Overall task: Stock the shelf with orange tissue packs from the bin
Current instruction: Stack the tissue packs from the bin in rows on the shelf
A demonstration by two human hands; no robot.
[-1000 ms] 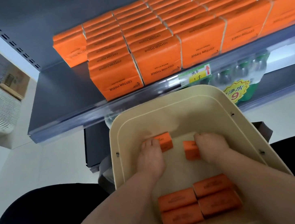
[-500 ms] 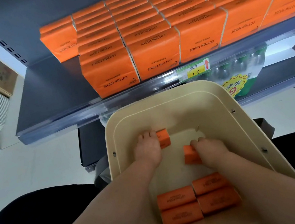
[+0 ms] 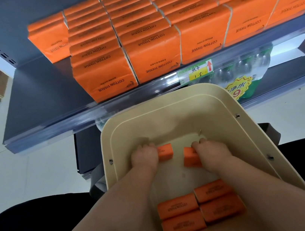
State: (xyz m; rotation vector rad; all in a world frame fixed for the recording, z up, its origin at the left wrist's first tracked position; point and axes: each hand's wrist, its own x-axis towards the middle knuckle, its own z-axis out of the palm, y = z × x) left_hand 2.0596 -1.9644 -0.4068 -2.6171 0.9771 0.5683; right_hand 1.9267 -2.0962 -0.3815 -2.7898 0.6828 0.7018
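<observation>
The left hand (image 3: 144, 156) hides most of the left pack (image 3: 165, 151), the right hand (image 3: 210, 151) hides the right pack's (image 3: 191, 158) far side, the shelf's rows of packs (image 3: 202, 30) run off the top and right edges, and the bottles (image 3: 246, 66) below blur behind the price rail (image 3: 125, 97).

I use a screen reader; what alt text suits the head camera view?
Two bare hands reach into a beige bin: the left hand grips one orange tissue pack, the right hand grips a second pack, and four more packs lie flat nearer the wearer. Beyond it, a dark shelf holds rows of stocked packs.
</observation>
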